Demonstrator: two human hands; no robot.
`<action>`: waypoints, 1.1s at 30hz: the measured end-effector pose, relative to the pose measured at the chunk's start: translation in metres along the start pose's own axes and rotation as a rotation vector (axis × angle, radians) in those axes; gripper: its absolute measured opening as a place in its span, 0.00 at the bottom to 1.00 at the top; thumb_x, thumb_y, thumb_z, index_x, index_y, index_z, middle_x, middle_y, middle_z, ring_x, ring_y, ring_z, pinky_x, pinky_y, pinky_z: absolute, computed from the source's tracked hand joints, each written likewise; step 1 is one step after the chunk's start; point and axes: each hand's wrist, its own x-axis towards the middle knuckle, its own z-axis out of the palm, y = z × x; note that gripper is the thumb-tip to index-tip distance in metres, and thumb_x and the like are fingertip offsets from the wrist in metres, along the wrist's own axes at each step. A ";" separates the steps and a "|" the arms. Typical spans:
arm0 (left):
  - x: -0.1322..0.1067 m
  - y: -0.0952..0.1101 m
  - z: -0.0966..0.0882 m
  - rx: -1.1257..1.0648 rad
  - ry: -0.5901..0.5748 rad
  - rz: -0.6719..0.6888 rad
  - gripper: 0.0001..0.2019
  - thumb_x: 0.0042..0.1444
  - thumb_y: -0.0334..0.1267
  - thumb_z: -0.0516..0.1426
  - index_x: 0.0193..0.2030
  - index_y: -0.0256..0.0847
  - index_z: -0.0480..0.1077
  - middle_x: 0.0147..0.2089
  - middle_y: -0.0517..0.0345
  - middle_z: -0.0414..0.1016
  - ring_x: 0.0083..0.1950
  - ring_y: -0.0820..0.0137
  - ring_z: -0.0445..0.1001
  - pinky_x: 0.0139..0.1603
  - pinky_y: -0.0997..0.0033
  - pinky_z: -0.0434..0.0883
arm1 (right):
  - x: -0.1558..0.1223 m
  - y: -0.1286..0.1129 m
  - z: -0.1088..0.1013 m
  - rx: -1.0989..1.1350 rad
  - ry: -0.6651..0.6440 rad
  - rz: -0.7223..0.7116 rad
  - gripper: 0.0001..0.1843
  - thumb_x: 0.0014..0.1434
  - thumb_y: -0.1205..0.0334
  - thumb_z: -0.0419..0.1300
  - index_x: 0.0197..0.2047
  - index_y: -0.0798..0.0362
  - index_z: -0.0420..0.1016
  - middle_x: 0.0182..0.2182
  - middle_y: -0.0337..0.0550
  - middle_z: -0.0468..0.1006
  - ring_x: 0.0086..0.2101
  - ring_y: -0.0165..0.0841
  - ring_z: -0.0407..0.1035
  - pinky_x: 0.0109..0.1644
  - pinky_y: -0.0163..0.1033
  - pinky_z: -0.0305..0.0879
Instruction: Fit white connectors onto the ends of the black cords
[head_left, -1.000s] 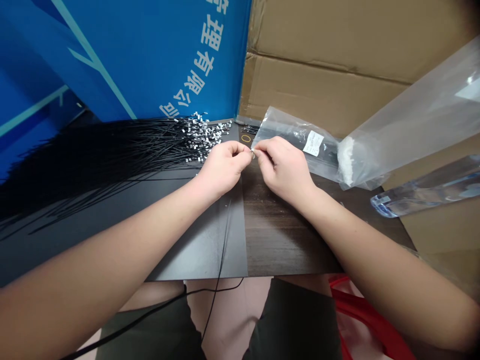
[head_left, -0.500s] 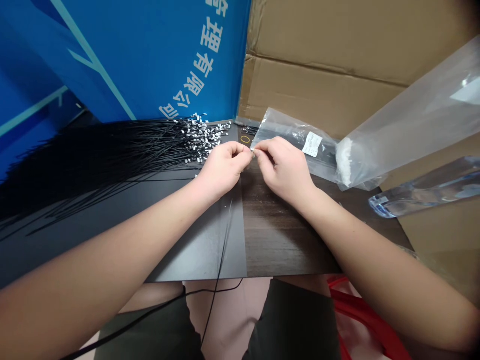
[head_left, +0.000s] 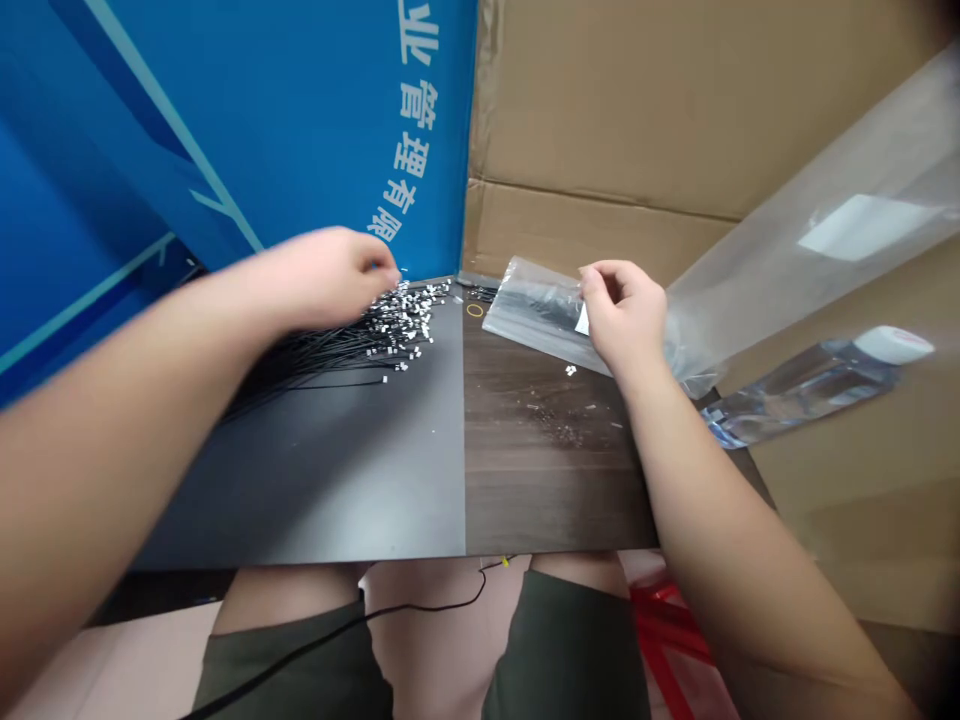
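The left hand [head_left: 345, 275], fingers curled, is over a heap of black wires [head_left: 300, 370], near their white ends [head_left: 405, 325]. The right hand [head_left: 624, 305], thumb and fingers curled, is in front of a clear bag [head_left: 525, 310]. Between them, a yellow ring [head_left: 475, 311] and small white pieces [head_left: 571, 371] lie on the tabletop [head_left: 360, 490].

A blue panel [head_left: 300, 120] meets brown cardboard [head_left: 600, 100] behind a dark table [head_left: 360, 490], the floor [head_left: 142, 660] apparently pale.
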 end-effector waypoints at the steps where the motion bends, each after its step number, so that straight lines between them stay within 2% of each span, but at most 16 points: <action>1: 0.011 -0.009 -0.012 0.136 0.064 0.004 0.21 0.69 0.47 0.54 0.53 0.35 0.81 0.44 0.59 0.77 0.48 0.68 0.74 0.56 0.59 0.66 | 0.004 0.004 -0.005 -0.056 -0.021 0.041 0.13 0.70 0.53 0.59 0.41 0.51 0.81 0.35 0.45 0.85 0.36 0.38 0.78 0.45 0.46 0.74; 3: 0.033 -0.029 -0.021 0.264 0.077 0.020 0.30 0.71 0.54 0.47 0.62 0.34 0.77 0.49 0.60 0.76 0.55 0.63 0.74 0.60 0.52 0.65 | 0.010 0.008 -0.014 -0.180 -0.140 0.123 0.11 0.68 0.57 0.60 0.38 0.51 0.82 0.35 0.46 0.86 0.38 0.40 0.79 0.47 0.47 0.73; 6: 0.054 -0.054 -0.005 0.411 0.002 0.047 0.40 0.74 0.61 0.36 0.63 0.31 0.77 0.56 0.54 0.75 0.63 0.53 0.72 0.64 0.50 0.64 | 0.014 0.011 -0.022 -0.359 -0.495 0.178 0.08 0.64 0.61 0.63 0.34 0.50 0.83 0.37 0.46 0.87 0.40 0.42 0.79 0.48 0.47 0.70; 7: 0.054 -0.058 0.006 0.461 0.014 0.065 0.38 0.76 0.58 0.37 0.66 0.31 0.75 0.62 0.49 0.74 0.66 0.51 0.71 0.66 0.47 0.63 | 0.015 0.011 -0.023 -0.407 -0.602 0.172 0.07 0.63 0.61 0.64 0.34 0.50 0.83 0.38 0.46 0.87 0.40 0.43 0.79 0.47 0.47 0.70; 9: 0.045 -0.053 0.030 0.530 0.087 0.007 0.33 0.75 0.55 0.49 0.72 0.27 0.68 0.68 0.32 0.70 0.70 0.42 0.68 0.69 0.41 0.63 | 0.014 0.010 -0.023 -0.475 -0.708 0.155 0.06 0.63 0.60 0.66 0.34 0.49 0.84 0.40 0.47 0.87 0.41 0.43 0.79 0.47 0.47 0.70; 10: 0.036 -0.044 0.042 0.531 0.101 -0.024 0.36 0.70 0.54 0.58 0.74 0.28 0.65 0.70 0.27 0.68 0.71 0.37 0.67 0.68 0.39 0.63 | 0.013 0.010 -0.022 -0.498 -0.706 0.151 0.07 0.63 0.59 0.66 0.35 0.49 0.84 0.41 0.48 0.87 0.42 0.44 0.79 0.47 0.47 0.70; 11: 0.026 -0.031 0.055 0.489 0.161 0.011 0.36 0.67 0.52 0.60 0.75 0.30 0.65 0.72 0.27 0.67 0.72 0.35 0.66 0.69 0.39 0.63 | 0.012 0.008 -0.020 -0.512 -0.684 0.153 0.08 0.65 0.58 0.65 0.37 0.49 0.85 0.42 0.48 0.87 0.43 0.44 0.79 0.47 0.47 0.70; 13: 0.003 0.002 0.079 0.323 0.204 0.188 0.28 0.70 0.49 0.57 0.71 0.36 0.71 0.69 0.33 0.73 0.69 0.40 0.71 0.66 0.43 0.66 | 0.008 0.004 -0.013 -0.513 -0.618 0.164 0.10 0.67 0.56 0.63 0.40 0.49 0.85 0.43 0.49 0.87 0.44 0.45 0.79 0.49 0.48 0.71; 15: -0.019 0.035 0.103 0.119 0.125 0.381 0.20 0.73 0.47 0.53 0.57 0.38 0.80 0.57 0.41 0.81 0.59 0.51 0.78 0.61 0.52 0.69 | 0.002 -0.002 -0.003 -0.485 -0.558 0.155 0.11 0.69 0.57 0.61 0.44 0.49 0.86 0.44 0.49 0.88 0.47 0.46 0.79 0.51 0.48 0.71; 16: -0.027 0.048 0.114 0.043 0.077 0.465 0.20 0.75 0.47 0.51 0.49 0.38 0.82 0.51 0.45 0.83 0.54 0.55 0.79 0.58 0.55 0.70 | 0.000 -0.006 0.004 -0.468 -0.542 0.136 0.12 0.70 0.58 0.60 0.45 0.50 0.85 0.45 0.49 0.88 0.48 0.46 0.80 0.52 0.48 0.71; 18: -0.039 0.064 0.133 -0.022 0.032 0.601 0.21 0.75 0.46 0.50 0.44 0.39 0.82 0.45 0.48 0.83 0.48 0.58 0.79 0.51 0.57 0.70 | -0.004 -0.014 0.022 -0.460 -0.564 0.061 0.14 0.71 0.61 0.57 0.48 0.50 0.85 0.48 0.48 0.88 0.50 0.46 0.80 0.53 0.48 0.71; 20: -0.044 0.066 0.144 -0.052 -0.007 0.725 0.20 0.75 0.46 0.52 0.41 0.39 0.82 0.43 0.50 0.83 0.45 0.60 0.79 0.50 0.58 0.69 | -0.003 -0.022 0.043 -0.504 -0.640 -0.050 0.16 0.72 0.61 0.55 0.50 0.51 0.85 0.51 0.50 0.87 0.51 0.47 0.79 0.53 0.48 0.71; 22: -0.046 0.062 0.147 -0.086 -0.073 0.813 0.18 0.74 0.45 0.54 0.40 0.40 0.82 0.41 0.52 0.83 0.43 0.62 0.78 0.48 0.59 0.69 | 0.006 -0.028 0.068 -0.591 -0.701 -0.174 0.18 0.73 0.60 0.54 0.53 0.52 0.85 0.52 0.54 0.86 0.52 0.49 0.78 0.54 0.49 0.71; 25: -0.043 0.052 0.145 -0.153 -0.130 0.856 0.17 0.73 0.44 0.55 0.39 0.40 0.82 0.40 0.53 0.82 0.42 0.64 0.78 0.48 0.61 0.70 | 0.028 -0.031 0.104 -0.740 -0.756 -0.307 0.20 0.74 0.62 0.52 0.57 0.57 0.84 0.56 0.60 0.83 0.57 0.52 0.75 0.59 0.50 0.69; 29: -0.038 0.046 0.143 -0.222 -0.103 0.815 0.17 0.74 0.44 0.54 0.40 0.40 0.81 0.40 0.53 0.82 0.42 0.64 0.78 0.48 0.62 0.71 | 0.054 -0.029 0.143 -0.837 -0.854 -0.290 0.19 0.69 0.67 0.57 0.58 0.58 0.84 0.59 0.62 0.82 0.60 0.53 0.73 0.62 0.51 0.67; 33: -0.035 0.046 0.146 -0.256 -0.118 0.777 0.18 0.74 0.45 0.53 0.40 0.41 0.82 0.41 0.53 0.81 0.43 0.63 0.78 0.47 0.62 0.71 | 0.060 -0.027 0.163 -0.882 -0.873 -0.237 0.20 0.66 0.69 0.60 0.58 0.64 0.84 0.58 0.69 0.82 0.60 0.57 0.74 0.62 0.52 0.68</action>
